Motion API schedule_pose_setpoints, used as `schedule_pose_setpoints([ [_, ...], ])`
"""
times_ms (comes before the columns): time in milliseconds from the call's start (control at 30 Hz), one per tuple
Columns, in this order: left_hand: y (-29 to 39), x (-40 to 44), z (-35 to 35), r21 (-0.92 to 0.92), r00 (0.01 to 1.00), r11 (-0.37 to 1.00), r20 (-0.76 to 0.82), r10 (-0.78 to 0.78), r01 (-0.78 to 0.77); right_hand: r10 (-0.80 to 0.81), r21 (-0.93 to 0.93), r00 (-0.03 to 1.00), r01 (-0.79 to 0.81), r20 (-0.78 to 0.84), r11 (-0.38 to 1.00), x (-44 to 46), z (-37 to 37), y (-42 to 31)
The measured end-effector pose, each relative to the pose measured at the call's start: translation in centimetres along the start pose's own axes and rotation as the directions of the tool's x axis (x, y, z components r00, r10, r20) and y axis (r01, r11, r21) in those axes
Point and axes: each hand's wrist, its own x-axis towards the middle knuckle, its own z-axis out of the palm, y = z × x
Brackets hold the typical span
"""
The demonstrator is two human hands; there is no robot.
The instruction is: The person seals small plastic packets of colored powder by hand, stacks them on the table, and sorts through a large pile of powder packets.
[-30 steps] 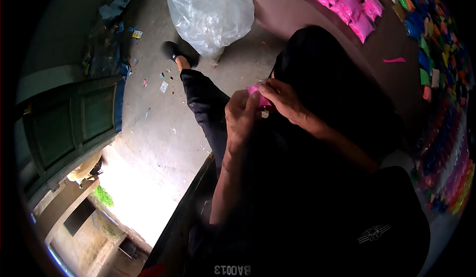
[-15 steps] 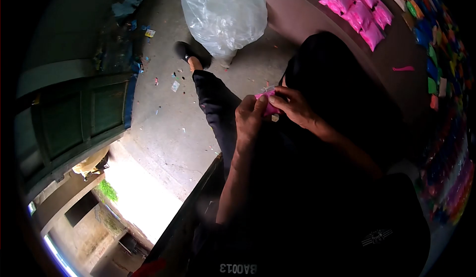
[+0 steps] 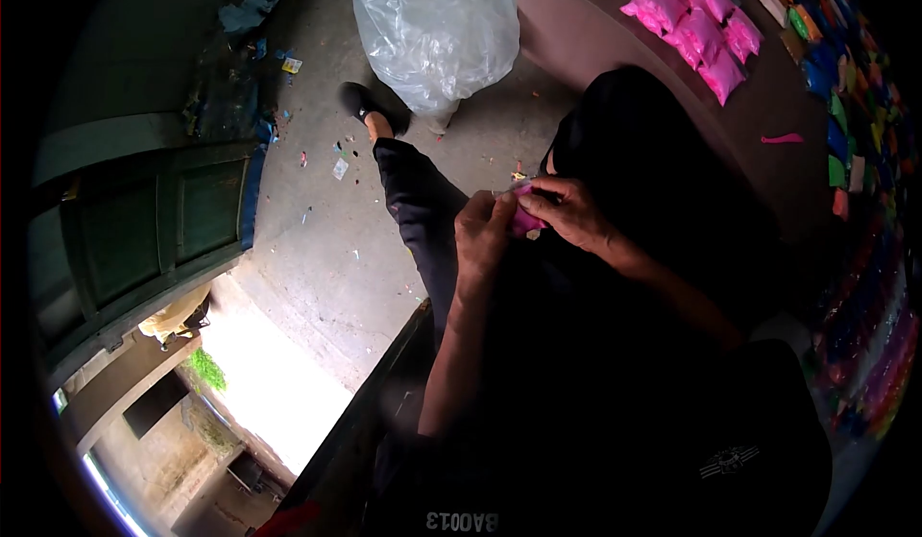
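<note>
Over my lap, a small clear plastic bag of pink stuff [image 3: 526,222] is held between my two hands. My left hand [image 3: 482,232] is closed on the bag's left side, thumb and fingers pinching near its top edge. On the other side, my right hand [image 3: 574,215] pinches the upper right part with bent fingers. The bag's clear top edge shows between the fingertips. Much of the bag is hidden behind the fingers, so I cannot tell whether its top is sealed.
Several filled pink bags [image 3: 699,33] lie in a group at the upper right, near a pink plastic strip [image 3: 783,138]. Many colourful packets [image 3: 837,105] line the right edge. A large translucent sack [image 3: 437,33] stands ahead on the littered floor [image 3: 322,220]. Green door panels [image 3: 158,210] are at left.
My hands stay on the pink bag. The fingers have shifted slightly along its top edge, and a little less pink shows between them.
</note>
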Motion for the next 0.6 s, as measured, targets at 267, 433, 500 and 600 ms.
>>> schedule_pose_setpoints([
  [267, 0.9, -0.6, 0.5, -0.077, 0.999, 0.997, -0.027, -0.027, 0.024, 0.108, 0.188, 0.993, -0.097, -0.052, 0.977, 0.3, 0.0, 0.3],
  [433, 1.7, -0.8, 0.7, -0.155, 0.997, 0.985, 0.032, -0.070, 0.074, -0.109, -0.125, 0.993, 0.103, -0.048, 0.987, 0.4, -0.6, 1.2],
  [500, 0.9, -0.5, 0.4, -0.177, 0.998, 0.984, 0.067, -0.021, 0.033, -0.074, -0.120, 0.997, 0.070, -0.023, 0.990, 0.2, -0.6, 0.5],
  [600, 0.6, -0.1, 0.3, -0.071, 0.998, 0.996, -0.019, 0.057, -0.059, -0.073, -0.117, 0.997, 0.075, 0.018, 0.990, 0.3, -0.6, 0.0],
])
